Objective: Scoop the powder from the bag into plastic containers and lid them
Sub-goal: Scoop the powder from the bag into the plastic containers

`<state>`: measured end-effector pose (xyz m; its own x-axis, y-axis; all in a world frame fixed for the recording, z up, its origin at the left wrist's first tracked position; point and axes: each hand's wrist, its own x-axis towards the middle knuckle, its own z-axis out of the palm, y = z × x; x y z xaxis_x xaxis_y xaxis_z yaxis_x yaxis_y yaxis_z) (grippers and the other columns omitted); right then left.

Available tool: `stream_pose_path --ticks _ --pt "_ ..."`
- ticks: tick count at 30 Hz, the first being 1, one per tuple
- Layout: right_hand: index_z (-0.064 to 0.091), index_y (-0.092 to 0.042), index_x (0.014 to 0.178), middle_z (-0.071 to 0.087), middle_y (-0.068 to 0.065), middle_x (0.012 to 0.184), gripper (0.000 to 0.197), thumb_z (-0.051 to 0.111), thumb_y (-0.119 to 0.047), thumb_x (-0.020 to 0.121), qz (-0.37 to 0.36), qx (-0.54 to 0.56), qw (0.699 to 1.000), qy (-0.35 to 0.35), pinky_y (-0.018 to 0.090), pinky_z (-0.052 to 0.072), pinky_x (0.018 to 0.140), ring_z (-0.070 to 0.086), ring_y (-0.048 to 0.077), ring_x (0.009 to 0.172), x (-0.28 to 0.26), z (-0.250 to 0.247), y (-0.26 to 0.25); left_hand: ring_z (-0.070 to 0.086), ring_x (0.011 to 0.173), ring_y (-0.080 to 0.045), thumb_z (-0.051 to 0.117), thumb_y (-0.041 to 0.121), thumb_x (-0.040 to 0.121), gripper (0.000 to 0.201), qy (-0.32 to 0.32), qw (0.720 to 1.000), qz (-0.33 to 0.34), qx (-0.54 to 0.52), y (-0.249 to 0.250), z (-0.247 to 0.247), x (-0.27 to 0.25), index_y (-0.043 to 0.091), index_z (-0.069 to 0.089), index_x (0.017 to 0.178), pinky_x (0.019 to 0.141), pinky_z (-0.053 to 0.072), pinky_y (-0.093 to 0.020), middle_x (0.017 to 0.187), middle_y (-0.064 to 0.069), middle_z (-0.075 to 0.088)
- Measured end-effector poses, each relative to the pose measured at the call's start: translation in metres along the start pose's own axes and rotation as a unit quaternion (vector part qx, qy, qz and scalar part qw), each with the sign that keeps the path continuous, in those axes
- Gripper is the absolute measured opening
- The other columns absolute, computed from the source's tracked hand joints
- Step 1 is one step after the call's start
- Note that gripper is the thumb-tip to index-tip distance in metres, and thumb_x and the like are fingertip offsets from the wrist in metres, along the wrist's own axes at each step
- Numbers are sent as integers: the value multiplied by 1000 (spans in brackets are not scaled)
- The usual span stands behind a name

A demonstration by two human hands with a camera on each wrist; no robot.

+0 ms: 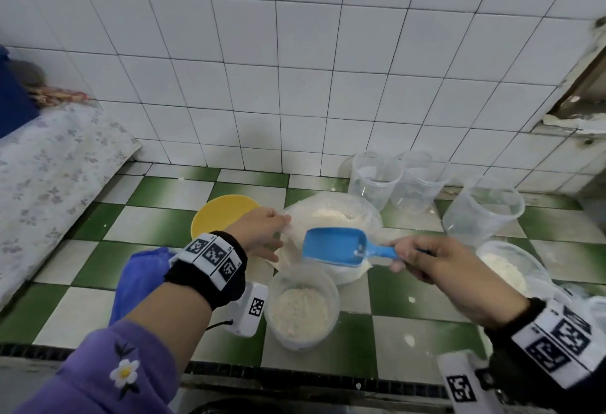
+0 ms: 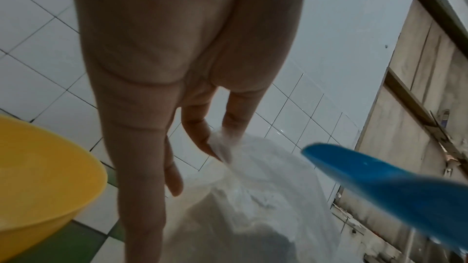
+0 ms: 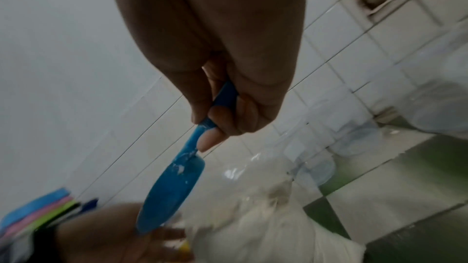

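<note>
Scoop (image 1: 334, 246) gripped by right hand (image 1: 436, 262), over bag (image 1: 331, 217).

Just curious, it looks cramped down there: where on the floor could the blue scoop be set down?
Bare tiles lie left of the yellow bowl, toward the floral cloth, and in front between the part-filled container and the right hand. It is crowded around the bag and the empty containers by the wall.

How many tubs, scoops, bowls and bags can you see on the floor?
Clear tubs: 5
Blue scoop: 1
Yellow bowl: 1
Powder bag: 1
Total: 8
</note>
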<state>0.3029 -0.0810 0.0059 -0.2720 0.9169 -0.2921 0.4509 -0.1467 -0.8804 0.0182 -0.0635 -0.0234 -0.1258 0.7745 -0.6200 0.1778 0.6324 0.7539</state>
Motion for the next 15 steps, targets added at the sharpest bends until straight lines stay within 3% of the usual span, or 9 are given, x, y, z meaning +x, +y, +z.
stream_pose_path --ticks 3,5,7,9,11,15 --pt "71 -2 82 56 -17 52 27 52 -15 96 -15 0 998 66 13 30 48 37 12 53 16 -19 -7 59 85 -32 50 27 99 20 -10 1000 -2 -7 1 4 1 8 50 99 75 58 -53 115 -19 54" --pt "70 -3 82 61 -21 66 25 52 -14 95 -82 -132 981 118 11 37 54 55 7 62 32 -23 -15 57 81 -31 48 25 99 18 -24 1000 -4 -13 1 7 2 7 48 100 70 59 -52 112 -20 53" --pt "71 -9 91 65 -7 82 17 54 -10 93 -159 -309 928 135 24 45 69 62 18 82 48 -21 -20 55 79 -31 45 22 100 17 -50 999 -12 -17 2 9 3 5 48 102 66 56 -47 101 -19 53" --pt "68 -15 102 61 2 90 24 53 -3 87 -204 -464 858 82 33 47 73 60 26 88 62 -13 -20 56 76 -30 40 21 102 22 -79 996 -23 -22 1 11 5 2 51 105 65 52 -42 92 -18 55" --pt "66 -16 105 59 0 95 33 48 0 83 -212 -537 816 21 29 47 74 57 22 89 70 -4 -25 57 74 -30 37 19 103 25 -90 995 -28 -22 0 11 6 0 54 103 65 50 -39 93 -19 57" --pt "65 -9 104 59 5 104 28 43 -4 86 -175 -560 809 -44 31 48 80 57 22 92 79 5 -44 60 84 -31 37 17 103 26 -90 995 -31 -40 -4 11 9 3 58 97 77 52 -38 95 -17 63"
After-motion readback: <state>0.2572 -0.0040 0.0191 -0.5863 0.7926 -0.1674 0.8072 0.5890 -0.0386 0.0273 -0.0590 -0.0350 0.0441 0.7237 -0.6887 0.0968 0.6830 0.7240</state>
